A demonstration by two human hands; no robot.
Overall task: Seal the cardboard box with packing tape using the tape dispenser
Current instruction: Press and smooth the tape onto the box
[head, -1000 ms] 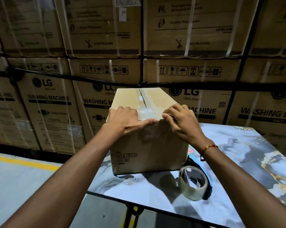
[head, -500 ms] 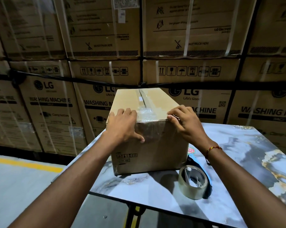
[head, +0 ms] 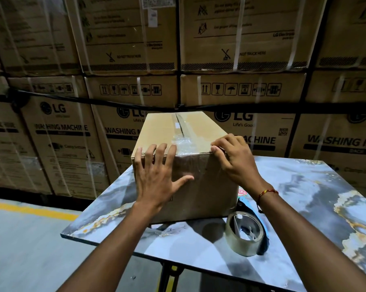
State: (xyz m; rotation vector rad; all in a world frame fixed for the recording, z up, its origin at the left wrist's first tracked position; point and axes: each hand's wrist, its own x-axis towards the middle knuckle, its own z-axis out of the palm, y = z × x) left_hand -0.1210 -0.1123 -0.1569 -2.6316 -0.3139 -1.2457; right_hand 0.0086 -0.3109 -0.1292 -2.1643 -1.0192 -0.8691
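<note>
- Cardboard box at centre, end-on to the camera, standing on the far left part of a marble-patterned table; plain brown, flaps down, a dark seam running along the top.
- Clear packing tape lies along that seam, wrinkled and glossy near the front edge, and folds over onto the near face.
- Left hand, flat and spread, palm pressed on the near face at 9 o'clock of the tape; fingertips hook the top edge, thumb stretched out right, gripping nothing.
- Right hand at 3 o'clock on the top right corner, fingers curled and pressing the edge down; a red-and-yellow thread band on its wrist.
- Tape dispenser lies on the table at 5 o'clock of the box, just beside it, with a clear roll and a blue frame; a red sticker on it is too small to read.
- Table top is blue-grey with white and gold veining, on a dark frame.
- Grey floor at 8 o'clock, with a yellow line painted on it.
- Behind, at 12 o'clock, a wall of strapped cartons reading "LG", "WASHING MACHINE", "Life's Good" and "DO NOT TRUCK HERE", with handling symbols.
</note>
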